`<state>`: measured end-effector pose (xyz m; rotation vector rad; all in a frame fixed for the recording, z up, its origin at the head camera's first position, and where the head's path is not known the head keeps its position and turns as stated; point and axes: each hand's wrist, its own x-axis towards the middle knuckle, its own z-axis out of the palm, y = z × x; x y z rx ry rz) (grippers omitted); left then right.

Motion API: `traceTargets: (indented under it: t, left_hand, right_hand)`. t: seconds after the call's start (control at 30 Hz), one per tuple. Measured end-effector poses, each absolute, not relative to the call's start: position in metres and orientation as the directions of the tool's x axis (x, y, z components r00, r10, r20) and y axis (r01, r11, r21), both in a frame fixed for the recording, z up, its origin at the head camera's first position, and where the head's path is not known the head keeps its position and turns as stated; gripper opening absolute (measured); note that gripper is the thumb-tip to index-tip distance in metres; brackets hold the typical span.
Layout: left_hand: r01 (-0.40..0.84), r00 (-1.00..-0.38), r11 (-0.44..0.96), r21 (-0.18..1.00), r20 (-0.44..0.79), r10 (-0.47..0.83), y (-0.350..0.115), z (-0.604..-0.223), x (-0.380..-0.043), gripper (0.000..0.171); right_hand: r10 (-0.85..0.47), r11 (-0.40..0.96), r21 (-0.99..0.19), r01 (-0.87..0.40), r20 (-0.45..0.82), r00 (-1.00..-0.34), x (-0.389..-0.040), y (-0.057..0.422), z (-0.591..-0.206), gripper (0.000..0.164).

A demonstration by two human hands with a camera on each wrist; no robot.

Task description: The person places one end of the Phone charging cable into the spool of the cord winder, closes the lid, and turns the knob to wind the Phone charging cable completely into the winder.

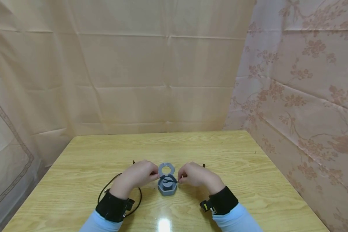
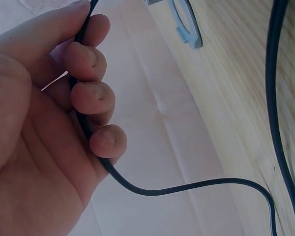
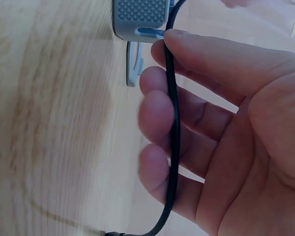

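Note:
A grey octagonal case (image 1: 167,192) with a round hub inside sits mid-table, its ring-shaped lid (image 1: 166,164) swung back away from me. A black cable (image 1: 169,180) crosses over the hub between my two hands. On the case's left side, my left hand (image 1: 139,175) grips the cable, fingers curled round it in the left wrist view. My right hand (image 1: 198,174), at the right side, pinches it between thumb and index finger, the other fingers curled along it. In the right wrist view that pinch lies right by a slot in the textured case wall (image 3: 140,14).
More of the cable (image 1: 140,196) loops on the wooden table (image 1: 220,151) around my left wrist. A short black cable end (image 1: 204,165) shows behind my right hand. Beige cloth (image 1: 127,80) hangs behind the table, and flowered cloth (image 1: 301,96) hangs on the right.

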<state>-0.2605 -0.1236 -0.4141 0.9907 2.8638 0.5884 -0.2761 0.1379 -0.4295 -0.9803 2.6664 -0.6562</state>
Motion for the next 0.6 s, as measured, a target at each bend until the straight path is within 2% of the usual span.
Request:
traceTargets:
  t: [0.6]
  left_hand:
    - [0.567, -0.791, 0.709, 0.420, 0.034, 0.611, -0.1227, -0.4157, -0.2601, 0.024]
  right_hand:
    - [-0.645, 0.710, -0.439, -0.551, -0.090, -0.759, -0.2734, 0.1288, -0.4353, 0.013]
